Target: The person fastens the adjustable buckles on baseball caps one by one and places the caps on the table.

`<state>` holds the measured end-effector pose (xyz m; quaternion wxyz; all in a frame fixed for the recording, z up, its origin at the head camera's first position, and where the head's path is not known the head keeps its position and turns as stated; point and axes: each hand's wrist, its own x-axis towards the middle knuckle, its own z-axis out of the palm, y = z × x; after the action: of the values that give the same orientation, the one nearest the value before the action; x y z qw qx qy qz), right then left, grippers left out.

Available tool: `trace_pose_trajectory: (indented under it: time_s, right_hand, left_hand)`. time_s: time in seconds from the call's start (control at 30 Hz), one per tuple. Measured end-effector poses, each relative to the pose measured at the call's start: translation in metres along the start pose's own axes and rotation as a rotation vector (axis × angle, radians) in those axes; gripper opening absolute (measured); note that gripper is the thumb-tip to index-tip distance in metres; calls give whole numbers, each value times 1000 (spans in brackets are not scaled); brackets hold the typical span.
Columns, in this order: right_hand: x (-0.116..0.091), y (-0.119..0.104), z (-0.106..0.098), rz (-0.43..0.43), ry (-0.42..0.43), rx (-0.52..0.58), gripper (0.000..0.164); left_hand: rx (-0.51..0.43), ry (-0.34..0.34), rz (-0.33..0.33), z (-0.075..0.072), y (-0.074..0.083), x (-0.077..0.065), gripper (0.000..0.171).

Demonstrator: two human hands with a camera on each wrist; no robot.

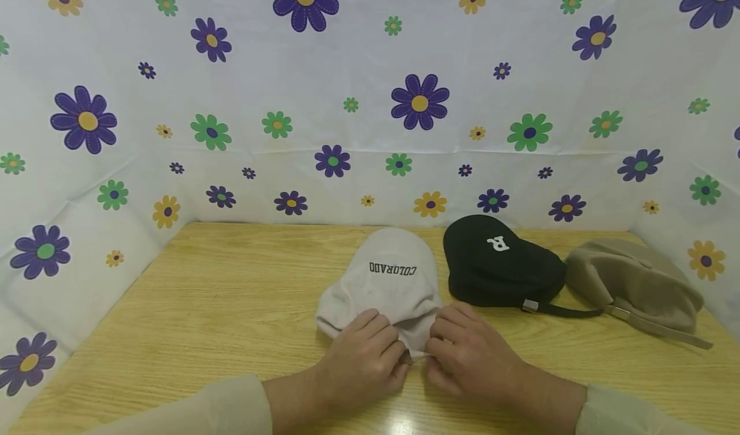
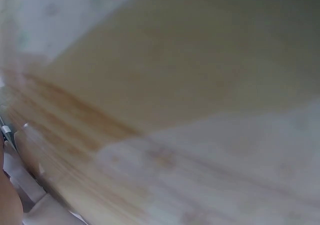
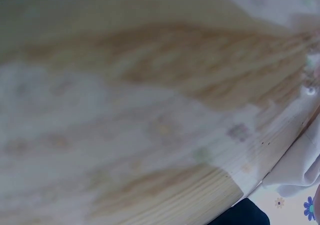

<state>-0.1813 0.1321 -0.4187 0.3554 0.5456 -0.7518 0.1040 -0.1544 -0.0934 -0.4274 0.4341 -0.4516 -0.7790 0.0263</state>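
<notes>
A pale grey baseball cap [image 1: 388, 293] lies on the table, its COLORADO lettering upside down to me and its back opening toward me. My left hand [image 1: 361, 361] pinches the left side of its back strap with curled fingers. On the other side, my right hand [image 1: 471, 355] holds the strap's right part between thumb and fingers. The buckle area between the hands is mostly hidden. In the left wrist view only a bit of the cap's strap [image 2: 24, 177] shows; in the right wrist view, a fold of pale fabric [image 3: 298, 170] appears at the edge.
To the right sits a black cap [image 1: 497, 268] with a white R and a loose strap. A tan cap [image 1: 642, 274] lies beyond it, strap trailing toward the right edge. Flower-printed white cloth [image 1: 358, 62] walls the wooden table [image 1: 243, 293] at back and sides.
</notes>
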Motion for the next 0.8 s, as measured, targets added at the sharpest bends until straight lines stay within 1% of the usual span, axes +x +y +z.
trace_pose_trajectory:
  time_s: [0.37, 0.8]
  right_hand:
    - [0, 0, 0, 13, -1, 3, 4]
    - [2, 1, -2, 23, -6, -10, 5]
  left_hand:
    - [1, 1, 4, 0, 0, 0, 15]
    - [-5, -19, 1, -2, -3, 1, 15]
